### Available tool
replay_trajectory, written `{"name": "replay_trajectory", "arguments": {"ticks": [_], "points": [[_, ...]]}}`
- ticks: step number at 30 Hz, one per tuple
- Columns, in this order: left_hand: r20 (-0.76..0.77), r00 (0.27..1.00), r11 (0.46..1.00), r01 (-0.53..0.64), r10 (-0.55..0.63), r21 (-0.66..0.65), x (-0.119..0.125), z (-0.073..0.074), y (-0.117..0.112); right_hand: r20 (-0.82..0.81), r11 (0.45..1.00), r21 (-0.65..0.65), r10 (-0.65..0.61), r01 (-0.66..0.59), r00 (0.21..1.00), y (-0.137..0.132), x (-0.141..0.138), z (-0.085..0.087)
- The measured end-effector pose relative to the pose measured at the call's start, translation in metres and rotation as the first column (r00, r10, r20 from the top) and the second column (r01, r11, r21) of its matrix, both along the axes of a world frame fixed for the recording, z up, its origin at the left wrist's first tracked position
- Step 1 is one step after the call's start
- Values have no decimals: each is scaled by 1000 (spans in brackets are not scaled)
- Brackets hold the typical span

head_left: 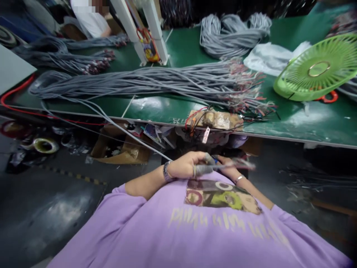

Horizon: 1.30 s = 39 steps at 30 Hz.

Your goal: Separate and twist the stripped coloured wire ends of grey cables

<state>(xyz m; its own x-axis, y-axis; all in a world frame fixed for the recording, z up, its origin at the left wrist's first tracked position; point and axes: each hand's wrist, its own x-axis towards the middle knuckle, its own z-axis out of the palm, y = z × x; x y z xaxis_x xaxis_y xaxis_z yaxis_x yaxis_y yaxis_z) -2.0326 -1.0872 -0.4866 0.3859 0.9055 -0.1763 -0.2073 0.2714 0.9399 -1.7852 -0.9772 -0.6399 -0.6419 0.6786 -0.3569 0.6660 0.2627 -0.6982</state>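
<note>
My left hand (192,165), with grey coverings on its thumb and finger, pinches a grey cable (139,140) close to its end. The cable runs from the bundle on the bench down over the edge to my hands. Its stripped end (245,164), with reddish and pale wires, points right and is blurred. Right beside it, my right hand (227,169) is closed, partly behind the cable end. A small blue part shows at its fingers, but I cannot make out what it belongs to.
On the green bench (156,106) lies a long bundle of grey cables (145,82). A wooden block with wires (214,120) sits at the front edge. A green fan (319,69) stands at right, a coiled cable bundle (231,35) behind. Below is a cardboard box (131,150). Another person (93,20) is across the bench.
</note>
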Motion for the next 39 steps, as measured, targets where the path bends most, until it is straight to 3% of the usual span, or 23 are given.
{"name": "replay_trajectory", "arguments": {"ticks": [2, 5, 9, 13, 17, 20, 24, 32, 39], "points": [[121, 971, 968, -185, 207, -169, 2, -27, -10, -20, 1000, -28, 6, -7, 1000, -3, 0, 2], [146, 880, 864, -390, 451, -319, 0, -59, -26, -108, 990, -135, 26, -41, 994, -7, -2, 14], [152, 783, 762, -510, 604, -400, -4, -76, -40, -217, 961, -271, -7, -53, 976, -10, -17, 48], [197, 781, 783, -501, 592, -368, -2, -80, -45, -338, 895, -445, -206, 38, 918, -17, -48, 84], [186, 805, 806, -485, 563, -340, 4, -82, -49, -346, 710, -700, -427, 72, 836, -30, -81, 104], [175, 810, 804, -480, 560, -350, 7, -84, -53, -387, 640, -767, -526, 52, 757, -39, -98, 108], [163, 830, 814, -452, 534, -365, 9, -84, -56, -397, 621, -776, -613, 106, 683, -46, -106, 108], [181, 778, 785, -535, 601, -311, 13, -79, -50, -343, 516, -854, -656, 66, 672, -54, -106, 109], [155, 668, 676, -663, 728, -321, 16, -78, -42, -434, 622, -776, -648, 106, 625, -61, -108, 110]]}}
